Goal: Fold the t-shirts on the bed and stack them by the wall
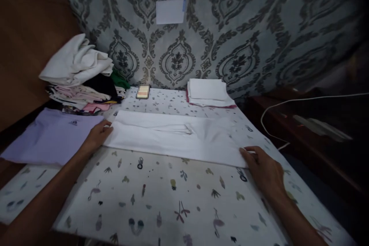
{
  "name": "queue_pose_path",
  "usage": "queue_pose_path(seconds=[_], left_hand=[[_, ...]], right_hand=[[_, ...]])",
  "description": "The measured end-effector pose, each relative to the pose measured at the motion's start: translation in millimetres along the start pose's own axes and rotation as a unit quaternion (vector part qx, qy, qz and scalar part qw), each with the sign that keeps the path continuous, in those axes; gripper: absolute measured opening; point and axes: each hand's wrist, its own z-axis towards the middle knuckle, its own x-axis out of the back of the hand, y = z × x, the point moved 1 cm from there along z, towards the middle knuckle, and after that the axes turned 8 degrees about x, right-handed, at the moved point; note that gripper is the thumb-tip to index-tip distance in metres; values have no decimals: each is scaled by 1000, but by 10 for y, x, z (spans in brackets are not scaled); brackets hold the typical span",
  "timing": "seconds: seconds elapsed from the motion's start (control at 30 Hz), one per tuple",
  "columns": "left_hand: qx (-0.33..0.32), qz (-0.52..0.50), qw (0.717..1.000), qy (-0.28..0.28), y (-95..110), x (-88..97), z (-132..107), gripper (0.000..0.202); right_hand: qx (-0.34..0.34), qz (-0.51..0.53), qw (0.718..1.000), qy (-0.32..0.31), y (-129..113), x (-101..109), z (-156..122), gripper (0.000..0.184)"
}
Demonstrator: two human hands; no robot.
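Observation:
A white garment [175,136] lies folded into a long flat strip across a table covered with a patterned cloth [161,196]. My left hand [98,134] rests at the strip's left end, fingers curled onto its edge. At the right end my right hand [263,169] has its fingers closed on the near right corner. A lilac garment [52,136] lies flat to the left of my left hand.
A heap of unfolded clothes [79,75] sits at the back left. A small stack of folded white cloths [209,92] is at the back right, and a small yellowish object [143,92] lies between them. A white cable [288,103] hangs over a dark ledge on the right.

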Motion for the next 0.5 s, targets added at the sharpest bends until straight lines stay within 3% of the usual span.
queue_pose_path(seconds=[0.23, 0.4, 0.5], left_hand=[[-3, 76, 997, 34, 9, -3, -1, 29], [-40, 158, 986, 44, -8, -19, -10, 30], [-48, 180, 982, 40, -23, -22, -18, 32]], right_hand=[[-21, -39, 999, -29, -105, 47, -9, 51], [-22, -47, 998, -37, -107, 56, 12, 53], [10, -87, 996, -10, -67, 29, 40, 52]])
